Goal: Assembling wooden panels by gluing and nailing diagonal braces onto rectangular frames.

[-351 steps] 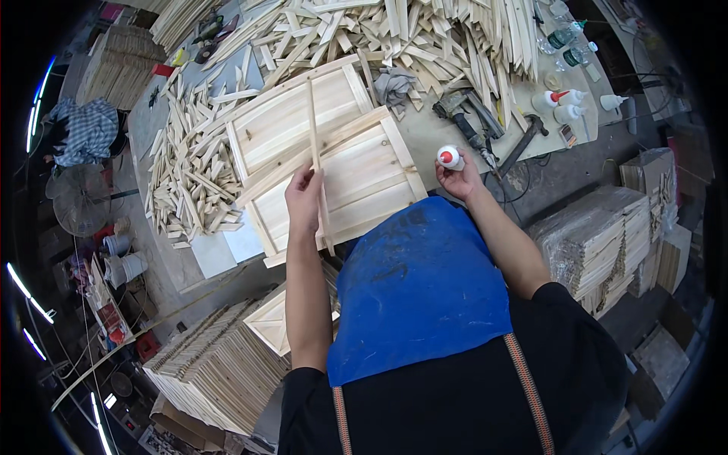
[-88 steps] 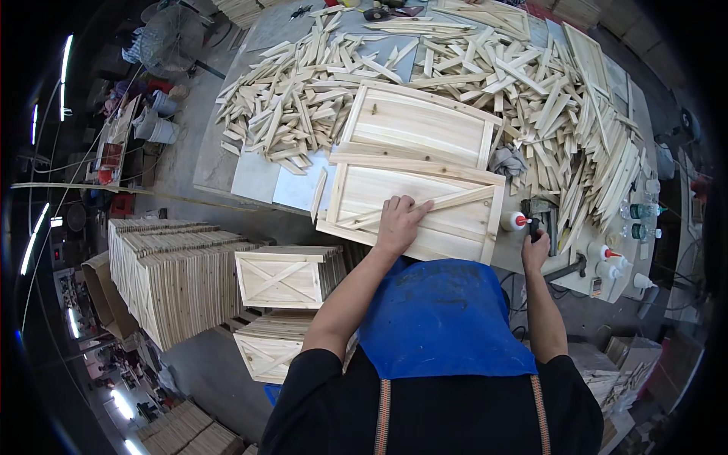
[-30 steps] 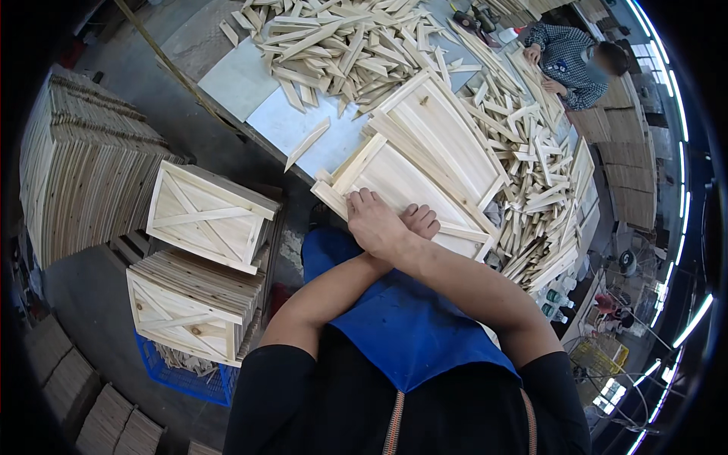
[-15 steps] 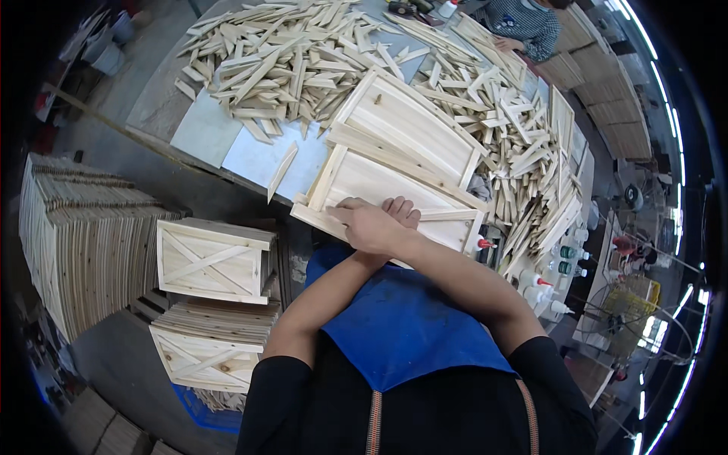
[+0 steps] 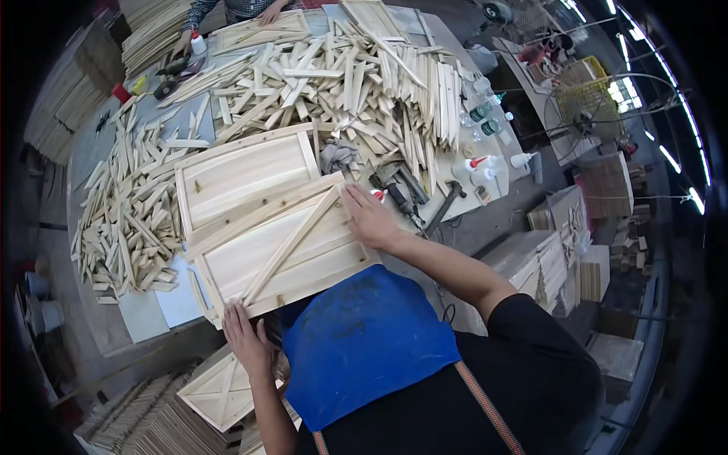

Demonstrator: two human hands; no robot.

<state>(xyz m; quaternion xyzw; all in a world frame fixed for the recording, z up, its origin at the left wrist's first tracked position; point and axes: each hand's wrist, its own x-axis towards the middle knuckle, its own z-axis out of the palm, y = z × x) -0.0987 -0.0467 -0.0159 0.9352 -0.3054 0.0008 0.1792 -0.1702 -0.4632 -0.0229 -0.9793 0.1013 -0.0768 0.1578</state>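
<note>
A framed wooden panel lies at the bench's near edge, with one diagonal slat running from its lower left corner to its upper right corner. My left hand rests at the lower left corner by the slat's end, fingers stretched out and thumb apart. On the right side, the fingers of my right hand lie extended along the panel's edge near the slat's upper end. Neither hand is closed around anything. Just behind lies a second framed panel without a diagonal, partly covered by the nearer one.
Loose wooden slats heap behind and left of the panels. To the right lie a hammer, a power tool, a grey rag and glue bottles. Finished panels stack at lower left. Another person's hand shows across the bench.
My crossed hands have come apart, from the panel's left part to opposite ends of the diagonal slat. My view has turned to the right.
</note>
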